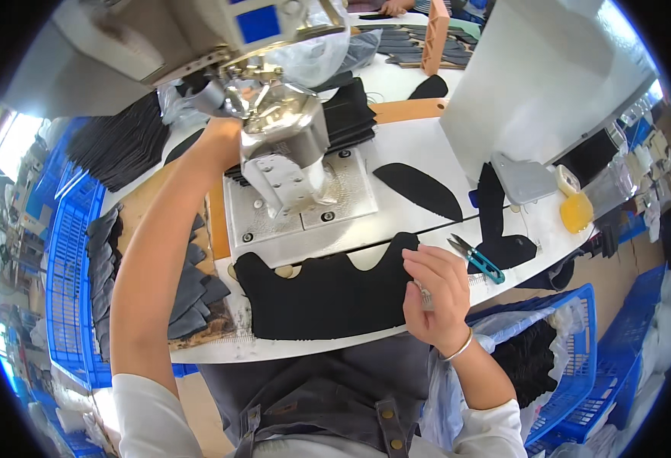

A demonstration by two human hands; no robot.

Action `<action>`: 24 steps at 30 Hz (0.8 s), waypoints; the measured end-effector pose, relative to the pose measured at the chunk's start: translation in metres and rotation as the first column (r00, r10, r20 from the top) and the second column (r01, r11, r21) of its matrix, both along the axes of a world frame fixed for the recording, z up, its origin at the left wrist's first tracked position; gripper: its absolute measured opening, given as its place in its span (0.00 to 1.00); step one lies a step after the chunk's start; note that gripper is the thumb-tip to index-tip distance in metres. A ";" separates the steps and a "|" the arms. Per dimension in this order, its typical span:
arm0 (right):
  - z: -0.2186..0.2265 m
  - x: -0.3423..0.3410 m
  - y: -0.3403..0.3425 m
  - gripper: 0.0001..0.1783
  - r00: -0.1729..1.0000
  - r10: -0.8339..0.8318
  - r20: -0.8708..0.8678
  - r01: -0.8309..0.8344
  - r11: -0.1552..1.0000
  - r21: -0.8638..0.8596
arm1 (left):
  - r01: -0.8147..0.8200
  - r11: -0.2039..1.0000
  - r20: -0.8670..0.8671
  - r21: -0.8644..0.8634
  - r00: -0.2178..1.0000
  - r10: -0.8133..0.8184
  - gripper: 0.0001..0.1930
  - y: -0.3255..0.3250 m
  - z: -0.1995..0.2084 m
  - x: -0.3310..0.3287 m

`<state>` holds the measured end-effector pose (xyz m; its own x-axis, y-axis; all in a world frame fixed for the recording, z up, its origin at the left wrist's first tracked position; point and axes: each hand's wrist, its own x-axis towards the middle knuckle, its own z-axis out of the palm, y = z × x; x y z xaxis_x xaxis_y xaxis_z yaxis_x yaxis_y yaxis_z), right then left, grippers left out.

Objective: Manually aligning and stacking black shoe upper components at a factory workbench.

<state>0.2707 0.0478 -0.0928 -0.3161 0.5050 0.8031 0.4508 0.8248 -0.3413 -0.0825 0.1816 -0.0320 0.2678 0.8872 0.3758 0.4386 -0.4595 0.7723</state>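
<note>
A black fabric piece [328, 301] with a scalloped upper edge lies flat at the table's near edge, in front of the sewing machine [286, 145]. My right hand [436, 294] is at its right end, fingers stretched out and thumb apart, gripping nothing. My left arm reaches up and past the machine's left side. Only the back part of my left hand [225, 141] shows; the machine head hides its fingers. Behind the machine sits a stack of black fabric pieces [348, 114], near that hand. Teal thread snips [478, 259] lie just right of my right hand.
Loose black cut pieces [419, 191] lie right of the needle plate. A grey machine column [534, 91] and a yellow container [576, 211] stand farther right. Blue crates [76, 282] flank the table. At the far side, another person's hand [396, 7] shows.
</note>
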 end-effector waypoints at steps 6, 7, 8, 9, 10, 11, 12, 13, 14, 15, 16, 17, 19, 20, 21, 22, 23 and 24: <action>0.006 0.000 0.000 0.21 0.999 0.002 -0.032 -0.002 1.000 -0.018 | -0.036 0.999 -0.210 -0.033 0.977 0.029 0.22 0.094 -0.042 -0.090; 0.006 -0.001 0.001 0.21 1.000 -0.003 -0.016 0.003 1.000 -0.021 | -0.059 0.998 -0.246 -0.036 0.968 0.048 0.22 0.105 -0.051 -0.095; 0.005 -0.003 0.003 0.21 1.000 0.020 -0.016 -0.021 1.000 -0.023 | -0.086 0.996 -0.279 -0.038 0.958 0.072 0.22 0.108 -0.062 -0.102; 0.006 -0.005 0.004 0.21 1.000 0.026 -0.017 -0.026 0.999 -0.033 | -0.121 0.992 -0.312 -0.035 0.944 0.104 0.22 0.113 -0.071 -0.101; 0.007 -0.010 0.004 0.21 0.998 0.051 -0.024 -0.052 0.998 -0.041 | -0.176 0.984 -0.351 -0.029 0.924 0.155 0.23 0.117 -0.073 -0.101; 0.010 -0.013 0.002 0.22 0.997 0.072 -0.020 -0.073 0.996 -0.048 | -0.240 0.970 -0.396 -0.021 0.893 0.213 0.23 0.097 -0.072 -0.135; 0.005 -0.013 0.004 0.21 0.999 0.047 -0.017 -0.047 0.997 -0.055 | -0.186 0.969 -0.175 -0.161 0.972 0.157 0.20 0.099 -0.075 -0.105; -0.003 0.001 0.009 0.20 0.996 -0.072 0.051 0.076 0.995 -0.073 | -0.076 0.983 -0.239 -0.166 0.970 0.034 0.14 0.062 -0.022 -0.005; 0.003 -0.003 0.003 0.19 0.997 -0.051 0.054 0.054 0.997 -0.054 | -0.160 0.975 -0.260 -0.157 0.959 0.115 0.14 0.037 0.002 -0.003; 0.005 -0.006 0.000 0.18 0.998 -0.038 0.057 0.041 0.998 -0.046 | -0.186 0.983 -0.378 0.012 0.909 0.176 0.16 0.020 0.014 -0.003; 0.007 -0.006 -0.003 0.17 0.997 -0.039 0.066 0.041 0.998 -0.040 | -0.171 0.971 -0.483 0.170 0.844 0.233 0.19 0.006 0.021 -0.004; 0.008 -0.004 -0.004 0.16 0.998 -0.040 0.058 0.043 0.998 -0.054 | -0.107 0.944 -0.571 0.312 0.774 0.276 0.21 -0.002 0.028 -0.005; 0.002 -0.002 -0.003 0.14 0.996 -0.055 0.072 0.059 0.996 -0.063 | -0.287 0.904 -0.413 0.318 0.816 0.404 0.18 -0.044 0.034 -0.007; 0.001 -0.002 -0.004 0.14 0.996 -0.057 0.072 0.062 0.996 -0.071 | -0.300 0.918 -0.489 0.260 0.779 0.393 0.16 -0.063 0.038 -0.026; 0.000 -0.005 -0.004 0.13 0.996 -0.049 0.071 0.054 0.996 -0.076 | -0.357 0.918 -0.570 0.173 0.724 0.389 0.14 -0.082 0.034 -0.045; 0.000 -0.006 -0.004 0.13 0.997 -0.040 0.066 0.045 0.996 -0.078 | -0.411 0.907 -0.641 0.088 0.674 0.367 0.12 -0.101 0.027 -0.061; 0.000 -0.006 -0.004 0.13 0.996 -0.046 0.075 0.050 0.997 -0.059 | -0.384 0.923 -0.609 -0.030 0.739 0.287 0.10 -0.122 0.025 -0.075; 0.000 -0.005 -0.005 0.12 0.994 -0.059 0.090 0.063 0.997 -0.043 | -0.340 0.928 -0.558 -0.152 0.804 0.203 0.09 -0.140 0.020 -0.084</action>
